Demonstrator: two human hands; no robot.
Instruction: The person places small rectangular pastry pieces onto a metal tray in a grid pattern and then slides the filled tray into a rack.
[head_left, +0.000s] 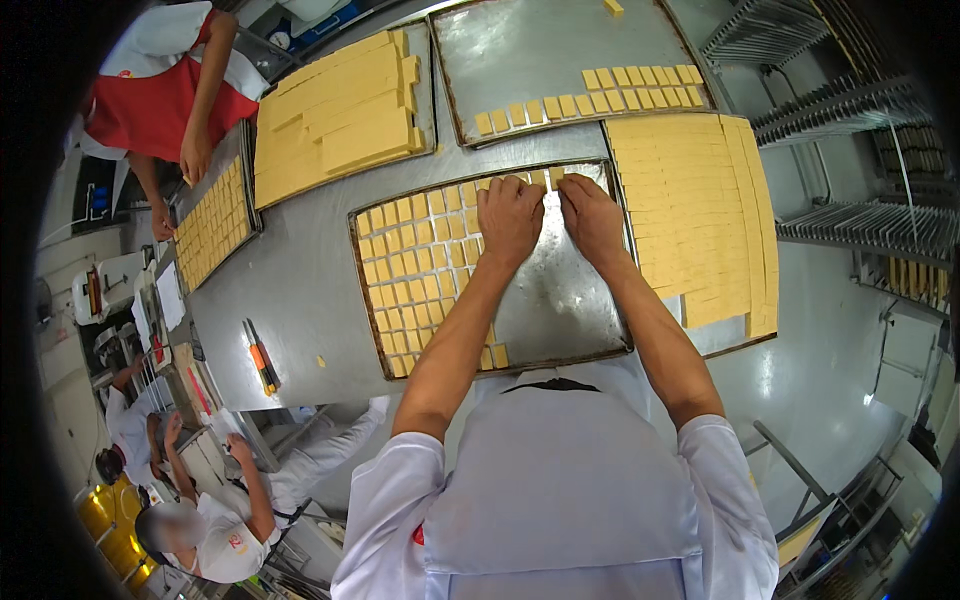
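Observation:
A metal baking tray (570, 300) lies before me, its left part set with rows of small yellow dough rectangles (420, 259). My left hand (512, 217) is over the top rows, fingers curled down, hiding several pieces. To its right, my right hand (592, 214) rests with bunched fingertips against the right side of a dough piece (556, 178) by the tray's far edge. Another dough piece (538, 178) sits between the hands, close to my left fingers. Whether either hand grips a piece is hidden by the fingers.
Cut dough strips (682, 217) fill a tray at right; dough sheets (337, 105) lie far left. Another tray (525, 60) holds small pieces. Orange-handled knives (259, 360) lie on the steel table (300, 292). A co-worker's hand (196, 157) is above a left tray (251, 180).

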